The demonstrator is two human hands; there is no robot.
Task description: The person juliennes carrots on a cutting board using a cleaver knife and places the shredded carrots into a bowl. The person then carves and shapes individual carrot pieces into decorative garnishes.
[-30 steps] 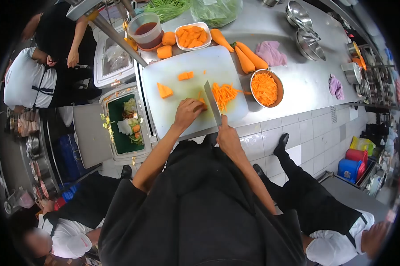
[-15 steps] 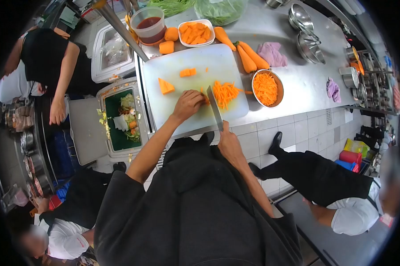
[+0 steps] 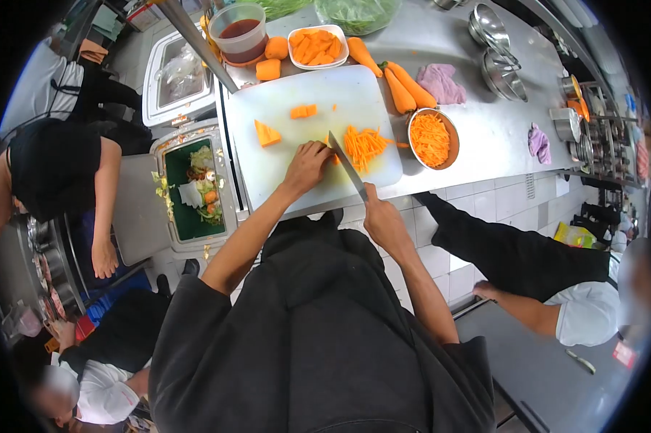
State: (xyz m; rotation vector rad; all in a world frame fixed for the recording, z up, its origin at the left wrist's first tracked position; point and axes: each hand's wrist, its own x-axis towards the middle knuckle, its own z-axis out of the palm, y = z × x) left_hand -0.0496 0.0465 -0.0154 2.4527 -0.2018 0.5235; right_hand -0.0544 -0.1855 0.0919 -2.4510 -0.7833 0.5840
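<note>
On a white cutting board (image 3: 267, 108), my left hand (image 3: 309, 167) has its fingers curled down on a piece of carrot (image 3: 335, 158), which they mostly cover. My right hand (image 3: 385, 219) is closed round the handle of a knife (image 3: 348, 164). The blade's front part lies between my left fingertips and a pile of carrot strips (image 3: 366, 149). A carrot wedge (image 3: 267, 133) and a small cut chunk (image 3: 303, 111) rest farther left on the board. To the right of it stands a metal bowl (image 3: 453, 141) full of carrot strips.
Behind the board are a white dish (image 3: 344, 50), whole carrots (image 3: 410, 86), a tub of red liquid (image 3: 242, 40) and a pink cloth (image 3: 441, 83). An open green-lined bin (image 3: 168, 195) adjoins the table's left side. Several people stand around, one at right (image 3: 535, 252).
The knife has tilted, its tip now nearer my left fingertips, and my right hand has shifted right. At left a person has come closer; the person at right has moved too.
</note>
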